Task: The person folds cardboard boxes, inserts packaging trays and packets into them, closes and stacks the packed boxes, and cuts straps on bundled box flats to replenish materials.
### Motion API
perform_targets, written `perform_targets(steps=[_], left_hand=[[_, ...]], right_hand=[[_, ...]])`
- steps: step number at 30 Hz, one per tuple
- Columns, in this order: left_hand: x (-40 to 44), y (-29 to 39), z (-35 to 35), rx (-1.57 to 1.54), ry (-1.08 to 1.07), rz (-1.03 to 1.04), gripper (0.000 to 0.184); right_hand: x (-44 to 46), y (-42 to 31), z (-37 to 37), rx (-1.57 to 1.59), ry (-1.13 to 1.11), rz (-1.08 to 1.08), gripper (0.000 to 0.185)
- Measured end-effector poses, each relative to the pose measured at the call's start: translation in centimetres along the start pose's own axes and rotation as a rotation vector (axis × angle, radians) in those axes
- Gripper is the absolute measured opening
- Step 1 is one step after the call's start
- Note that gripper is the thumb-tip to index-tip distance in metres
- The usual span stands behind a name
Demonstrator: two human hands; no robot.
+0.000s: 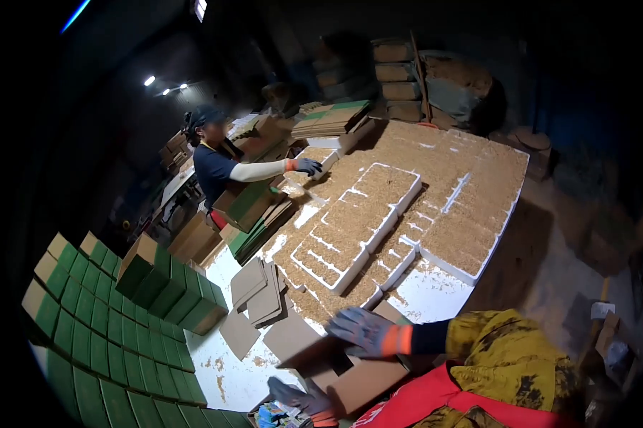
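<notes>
In front of me, near the table's lower edge, is a brown cardboard box (368,385) with its flaps up. My right hand (364,332), in a grey glove with an orange cuff, lies over the box's far side with its fingers stretched out. Lower down, my left hand (304,401), gloved the same way, is beside the near left side of the box with its fingers apart. Just under it are colourful printed packets (273,415), partly hidden. Flat cardboard sheets (264,292) lie on the white table beyond the box.
White trays (368,246) filled with brown shavings-like material cover much of the table. Green-and-brown boxes (114,335) stand in rows at left. Across the table, a co-worker (218,160) reaches a gloved hand over a tray, beside stacked flattened cartons (261,228). Bales (396,71) stand behind.
</notes>
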State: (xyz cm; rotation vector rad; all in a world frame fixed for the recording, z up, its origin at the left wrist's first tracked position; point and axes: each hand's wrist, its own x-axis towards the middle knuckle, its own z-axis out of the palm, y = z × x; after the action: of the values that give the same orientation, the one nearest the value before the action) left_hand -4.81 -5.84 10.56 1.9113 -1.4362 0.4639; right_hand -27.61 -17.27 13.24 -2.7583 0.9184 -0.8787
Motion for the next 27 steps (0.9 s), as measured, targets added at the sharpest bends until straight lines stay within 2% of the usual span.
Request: perform_targets(steps=[1,2,3,4,5,6,7,8,9,10,12,13,14,17,18,19,20,22,23,24,25,26,27], left_hand=[[0.1,-0.3,0.1,0.025,0.130,-0.061,0.071],[-1.1,-0.6,2.6,-0.361,0.149,-0.386,0.074],[-1.9,-2.8,3.6,-0.310,-0.127,-0.431,0.070],[-2.3,-5.1,3.6,-0.248,-0.413,-0.471,0.066],[-1.4,-4.0,2.8,-0.192,-0.439,-0.443,0.056],[-0.5,-2.7,1.8,-0.136,-0.463,-0.414,0.048],[0.3,-1.5,0.9,-0.081,-0.486,-0.384,0.042],[2.2,1.7,-2.3,-0.162,-0.528,-0.392,0.042],[2.8,3.8,-3.6,-0.480,-0.363,-0.353,0.042],[2.6,2.1,-2.6,-0.483,-0.241,-0.206,0.043],[3.1,1.7,-2.8,-0.672,0.022,-0.131,0.048],[2.9,0.9,-2.6,-0.697,0.066,-0.153,0.048],[2.5,-0.6,-2.1,-0.723,0.033,-0.200,0.047],[0.6,-5.1,0.9,-0.855,-0.277,-0.396,0.046],[-0.4,-6.7,1.8,-0.920,-0.405,-0.462,0.045],[-1.3,-8.1,2.6,-1.001,-0.526,-0.521,0.045],[-1.7,-9.2,3.3,-1.097,-0.643,-0.578,0.045],[-2.1,-11.5,4.9,-1.174,-0.831,-0.628,0.044],[0.3,-5.5,2.8,-0.851,-0.758,-0.352,0.045],[-1.3,-11.0,5.1,-0.736,-0.877,-0.396,0.038],[-2.2,-12.6,5.6,-0.731,-0.841,-0.408,0.039],[-2.2,-12.3,5.9,-0.731,-0.803,-0.411,0.041],[-2.2,-11.9,6.0,-0.873,-0.838,-0.578,0.039]], right_hand=[[-2.2,-0.5,0.6,0.051,0.066,-0.008,0.062],[-1.2,-2.7,-5.3,0.185,-0.568,0.057,0.055],[-3.3,-1.0,-3.1,0.236,-0.364,-0.152,0.043],[-4.7,0.0,-2.0,0.421,-0.304,0.040,0.043],[-5.8,0.7,-1.5,0.620,-0.205,0.218,0.044],[-6.1,2.4,-1.3,0.915,-0.251,0.785,0.056],[-6.0,4.4,-0.1,0.876,-0.039,0.850,0.060],[-5.9,6.8,2.1,0.838,0.176,0.911,0.063],[-7.2,9.5,4.2,0.983,0.044,0.687,0.067],[-7.0,10.5,4.6,1.067,-0.021,0.664,0.064],[-3.5,8.8,-0.9,1.163,-0.181,0.768,0.058],[-2.2,7.4,-4.5,1.181,-0.269,0.830,0.055],[-1.4,6.2,-6.9,1.168,-0.305,0.820,0.053],[-5.0,3.3,-4.2,0.569,0.082,0.015,0.045],[-7.5,3.2,-1.1,0.476,-0.076,-0.121,0.038],[-9.5,1.9,-0.2,0.408,-0.121,-0.098,0.036],[-11.1,1.0,1.4,0.380,-0.366,-0.156,0.037],[-13.4,-1.2,4.4,0.319,-0.584,-0.226,0.046],[-13.8,-1.8,3.0,0.492,-0.447,-0.082,0.052],[-14.6,-1.8,1.0,0.653,-0.306,0.064,0.059],[-15.2,-1.1,-0.8,0.800,-0.157,0.208,0.067],[-16.9,1.1,-0.8,0.622,-0.050,0.360,0.084],[-18.5,3.2,-0.9,0.455,0.176,0.771,0.085]])
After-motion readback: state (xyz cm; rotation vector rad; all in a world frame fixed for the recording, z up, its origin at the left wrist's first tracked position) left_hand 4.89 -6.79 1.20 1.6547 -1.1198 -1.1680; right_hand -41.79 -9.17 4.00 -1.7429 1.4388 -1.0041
